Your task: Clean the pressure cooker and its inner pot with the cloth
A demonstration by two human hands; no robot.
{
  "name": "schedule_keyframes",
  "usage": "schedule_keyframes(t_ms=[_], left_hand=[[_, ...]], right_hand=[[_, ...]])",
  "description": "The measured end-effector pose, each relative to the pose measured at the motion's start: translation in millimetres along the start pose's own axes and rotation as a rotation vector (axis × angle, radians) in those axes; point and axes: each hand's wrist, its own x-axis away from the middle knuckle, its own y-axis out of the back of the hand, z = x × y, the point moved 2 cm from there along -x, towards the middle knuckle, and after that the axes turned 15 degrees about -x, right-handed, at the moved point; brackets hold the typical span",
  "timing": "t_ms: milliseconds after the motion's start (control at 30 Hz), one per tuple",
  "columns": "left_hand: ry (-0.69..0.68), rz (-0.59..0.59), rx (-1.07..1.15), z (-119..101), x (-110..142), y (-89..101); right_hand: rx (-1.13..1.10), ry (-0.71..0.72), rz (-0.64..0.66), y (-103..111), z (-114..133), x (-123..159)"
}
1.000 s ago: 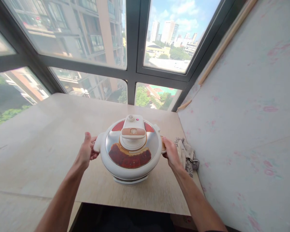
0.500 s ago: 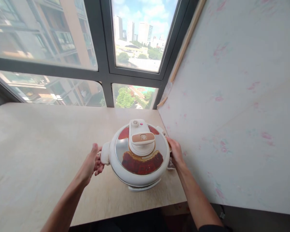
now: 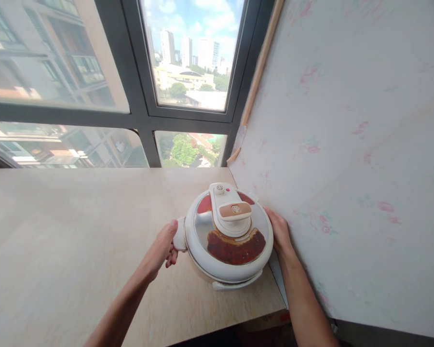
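Note:
A white pressure cooker (image 3: 198,258) stands upright near the wall, with its lid on. The lid has clear and dark red-brown patches, a raised centre with a tan-topped knob (image 3: 236,209), and a small red button. My left hand (image 3: 168,243) is closed on the white side handle (image 3: 180,234), thumb on top and fingers curled below. On the opposite side, my right hand (image 3: 279,231) grips the cooker between its rim and the wall. Most of the right hand's fingers are hidden by the cooker.
The cooker is on a pale wood-look counter (image 3: 75,241) whose front edge runs below it. A wall with pink flower paper (image 3: 347,168) rises close on the right. Behind stands a dark-framed window (image 3: 141,120), with peeling trim (image 3: 234,155) in the corner.
The pressure cooker has moved right, closer to the wall, with both hands alongside. My left hand has closed more firmly round its handle. The head view has shifted slightly.

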Motion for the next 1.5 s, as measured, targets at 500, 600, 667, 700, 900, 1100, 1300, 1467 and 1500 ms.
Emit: schedule_keyframes(t_ms=[500,600,667,700,900,1100,1300,1467,1500], left_hand=[[-0.075,0.018,0.006,19.1,-7.0,-5.9],[-0.035,0.010,0.074,39.7,-7.5,-2.0],[-0.011,-0.074,0.115,60.4,-6.8,4.5],[-0.005,-0.133,0.114,72.7,-5.7,9.0],[0.047,-0.495,-0.154,156.9,9.5,40.0],[-0.157,-0.658,-0.407,201.1,22.8,43.9],[-0.162,-0.665,-0.577,206.4,16.7,38.2],[-0.150,-0.688,-0.579,207.6,14.6,39.5],[-0.149,-0.690,-0.579,208.0,14.6,39.5]], right_hand=[[-0.094,-0.009,-0.146,41.6,-13.2,48.7],[-0.194,0.091,-0.319,51.2,-46.5,81.5],[-0.199,0.129,-0.418,56.1,-78.3,108.3],[-0.185,0.103,-0.420,57.1,-96.6,122.2],[0.011,-0.186,-0.189,43.3,-206.5,197.2],[0.434,0.318,0.471,-15.6,-255.8,237.1],[0.740,0.534,0.790,-98.4,-255.9,221.3],[0.703,0.472,0.697,-151.8,-263.7,190.4],[0.696,0.481,0.683,-157.7,-266.1,187.3]])
